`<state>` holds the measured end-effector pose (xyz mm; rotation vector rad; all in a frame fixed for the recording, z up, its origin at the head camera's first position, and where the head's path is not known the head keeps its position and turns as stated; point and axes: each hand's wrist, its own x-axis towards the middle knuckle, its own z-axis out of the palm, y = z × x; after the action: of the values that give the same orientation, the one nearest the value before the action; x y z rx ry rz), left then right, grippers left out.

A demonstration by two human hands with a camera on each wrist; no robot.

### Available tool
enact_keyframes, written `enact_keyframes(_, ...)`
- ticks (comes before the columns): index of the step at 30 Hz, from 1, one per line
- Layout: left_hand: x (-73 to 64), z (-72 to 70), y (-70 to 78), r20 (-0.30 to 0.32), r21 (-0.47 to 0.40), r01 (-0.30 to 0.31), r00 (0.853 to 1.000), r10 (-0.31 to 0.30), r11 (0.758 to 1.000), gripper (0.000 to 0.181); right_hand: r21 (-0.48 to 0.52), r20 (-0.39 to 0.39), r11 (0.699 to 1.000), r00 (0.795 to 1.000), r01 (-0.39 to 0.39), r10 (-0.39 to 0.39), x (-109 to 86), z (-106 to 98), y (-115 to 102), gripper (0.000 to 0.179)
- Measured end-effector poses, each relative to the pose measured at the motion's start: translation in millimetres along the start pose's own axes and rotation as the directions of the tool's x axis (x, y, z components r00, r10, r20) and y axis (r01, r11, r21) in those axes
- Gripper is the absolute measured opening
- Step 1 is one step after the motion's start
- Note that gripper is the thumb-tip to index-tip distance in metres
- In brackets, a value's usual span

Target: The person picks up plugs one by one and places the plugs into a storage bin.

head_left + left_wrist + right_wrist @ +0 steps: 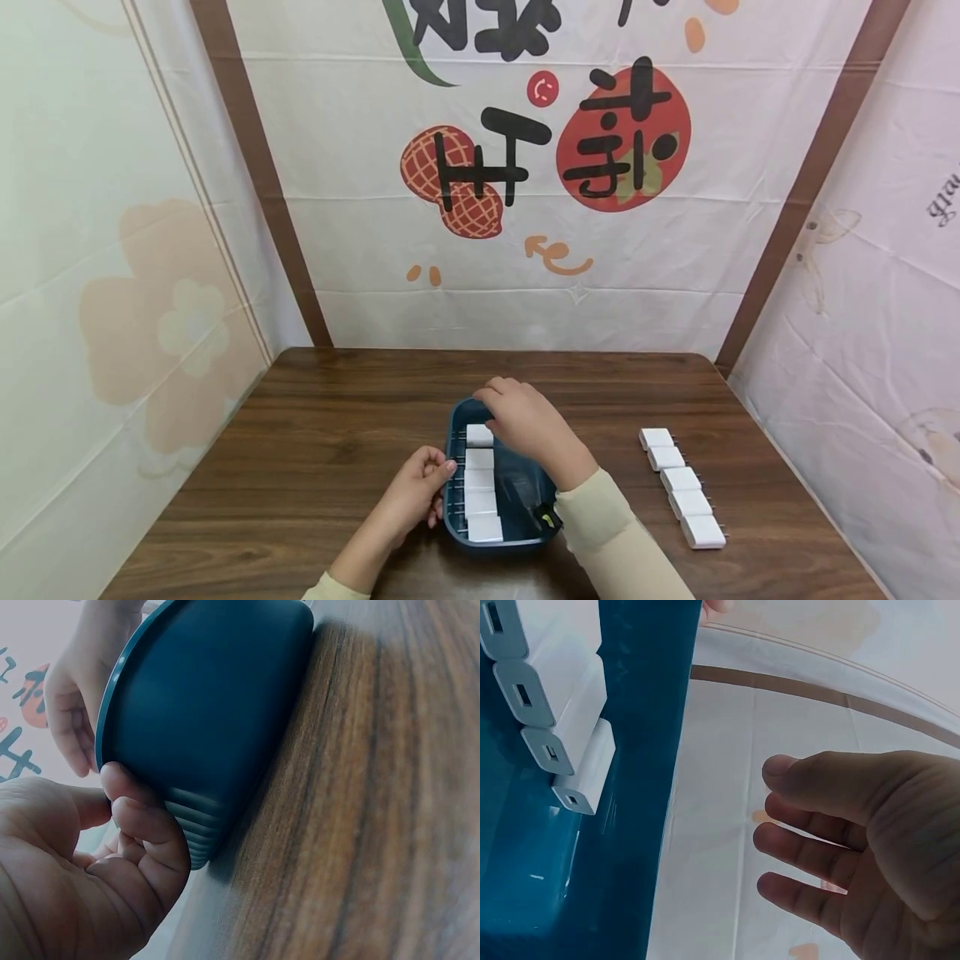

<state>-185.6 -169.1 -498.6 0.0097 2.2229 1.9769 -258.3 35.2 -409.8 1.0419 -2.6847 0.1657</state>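
Observation:
A dark blue plastic tray (513, 545) stands on the table. Along its left side runs a row of white USB chargers (480, 480), prongs toward the left wall; in the right wrist view the chargers (564, 686) show their port ends. My left hand (408, 492) pinches the tray's left edge; in the left wrist view its thumb and fingers (146, 817) meet at the rim. Over the tray's far end is my right hand (525, 423), holding nothing; in the right wrist view its fingers (802, 844) are loosely bent and apart from the chargers.
Several more white chargers (680, 479) form a slanting row on the wooden table (330, 433) to the right. In the tray's near right corner lies a small black and yellow item (547, 517), partly behind the right sleeve. Printed cloth (510, 275) hangs behind the table.

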Motion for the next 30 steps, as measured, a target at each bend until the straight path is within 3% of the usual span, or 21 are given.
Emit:
enact_keyframes(19, 0.6, 3.9, 0.7, -0.007, 0.005, 0.001, 1.0, -0.001, 1.0, 0.025, -0.016, -0.008, 1.0, 1.0, 0.011, -0.011, -15.3, -18, 15, 0.046)
enact_keyframes(30, 0.4, 3.7, -0.5, -0.02, -0.001, 0.004, 1.0, -0.004, 1.0, 0.025, 0.036, 0.034, 0.998, 0.998, -0.053, 0.052, -21.8, -21, 38, 0.043)
